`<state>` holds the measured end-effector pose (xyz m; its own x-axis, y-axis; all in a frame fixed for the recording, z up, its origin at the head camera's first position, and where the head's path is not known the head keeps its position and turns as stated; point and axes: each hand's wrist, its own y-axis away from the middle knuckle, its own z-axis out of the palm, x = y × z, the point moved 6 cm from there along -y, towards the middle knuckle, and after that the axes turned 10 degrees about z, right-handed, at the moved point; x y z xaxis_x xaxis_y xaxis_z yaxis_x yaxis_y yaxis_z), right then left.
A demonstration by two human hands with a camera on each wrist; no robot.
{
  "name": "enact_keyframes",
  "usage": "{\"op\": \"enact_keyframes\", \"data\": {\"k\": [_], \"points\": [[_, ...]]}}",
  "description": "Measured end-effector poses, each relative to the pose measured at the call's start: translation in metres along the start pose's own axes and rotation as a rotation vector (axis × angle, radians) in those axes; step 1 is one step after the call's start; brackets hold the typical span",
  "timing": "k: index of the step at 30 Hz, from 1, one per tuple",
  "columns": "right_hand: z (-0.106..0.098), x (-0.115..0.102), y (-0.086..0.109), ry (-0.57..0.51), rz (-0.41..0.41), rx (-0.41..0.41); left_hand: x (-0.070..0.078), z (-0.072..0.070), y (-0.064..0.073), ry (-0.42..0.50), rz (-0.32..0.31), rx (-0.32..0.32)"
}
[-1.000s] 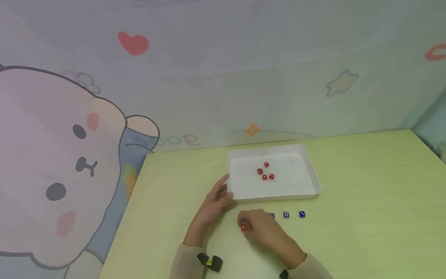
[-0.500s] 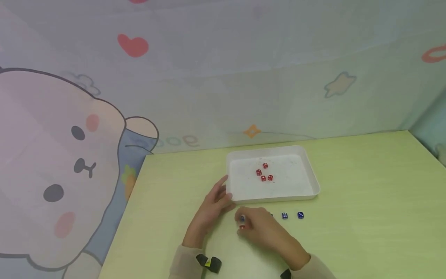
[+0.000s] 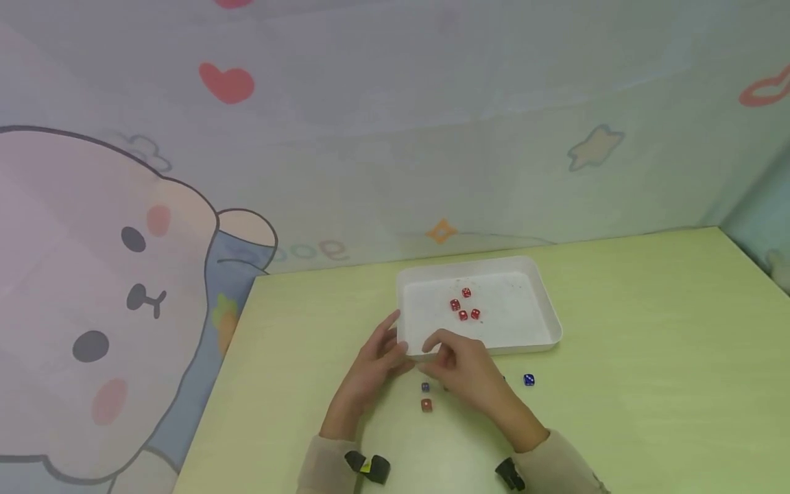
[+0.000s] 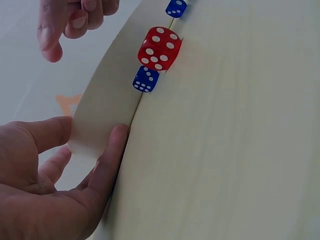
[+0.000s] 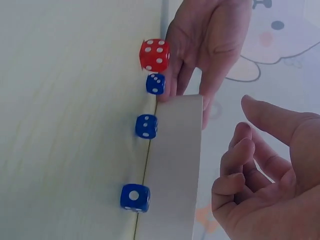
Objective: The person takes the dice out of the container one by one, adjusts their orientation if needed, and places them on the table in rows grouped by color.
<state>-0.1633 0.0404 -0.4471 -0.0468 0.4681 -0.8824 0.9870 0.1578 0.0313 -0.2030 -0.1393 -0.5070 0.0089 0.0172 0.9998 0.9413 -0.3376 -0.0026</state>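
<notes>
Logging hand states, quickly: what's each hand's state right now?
Left hand: open, touching the white tray.
Right hand: open, holding nothing.

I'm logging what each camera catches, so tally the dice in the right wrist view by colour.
Red dice: 1
Blue dice: 3
Total: 4

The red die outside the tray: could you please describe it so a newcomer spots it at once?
On the green table, find the white tray holding four red dice. In front of its near-left corner is a blue die, and the red die sits beside that, on the person's side. No other red die shows outside the tray.
</notes>
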Motion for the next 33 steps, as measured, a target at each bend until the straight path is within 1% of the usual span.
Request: {"op": "enact_keyframes", "data": {"k": [2, 5, 8, 11, 15, 18, 21, 26, 29, 33], "points": [[-0.003, 0.002, -0.002, -0.003, 0.007, 0.015, -0.002, -0.001, -0.001, 0.011, -0.013, 0.012], [-0.008, 0.005, -0.006, -0.012, 0.033, 0.049, -0.002, 0.0, -0.001, 0.002, -0.009, 0.02], [-0.014, 0.008, -0.009, -0.023, 0.041, 0.073, 0.002, 0.002, 0.0, -0.011, -0.004, 0.02], [-0.02, 0.01, -0.012, -0.029, 0.026, 0.082, 0.003, 0.003, 0.001, -0.014, -0.005, 0.023], [-0.029, 0.013, -0.019, -0.007, 0.015, 0.09, 0.005, 0.002, 0.002, -0.019, -0.008, 0.035], [-0.033, 0.019, -0.024, 0.023, 0.042, 0.085, 0.004, 0.001, 0.003, -0.014, -0.015, 0.042], [-0.038, 0.028, -0.027, 0.039, 0.075, 0.09, 0.001, 0.001, 0.003, 0.008, -0.022, 0.036], [-0.047, 0.039, -0.032, 0.052, 0.097, 0.123, -0.002, 0.002, 0.002, 0.031, -0.031, 0.032], [-0.052, 0.043, -0.034, 0.06, 0.1, 0.139, -0.003, 0.002, 0.003, 0.026, -0.029, 0.034], [-0.058, 0.048, -0.035, 0.06, 0.12, 0.151, -0.004, 0.003, 0.003, -0.005, -0.034, 0.027]]}}
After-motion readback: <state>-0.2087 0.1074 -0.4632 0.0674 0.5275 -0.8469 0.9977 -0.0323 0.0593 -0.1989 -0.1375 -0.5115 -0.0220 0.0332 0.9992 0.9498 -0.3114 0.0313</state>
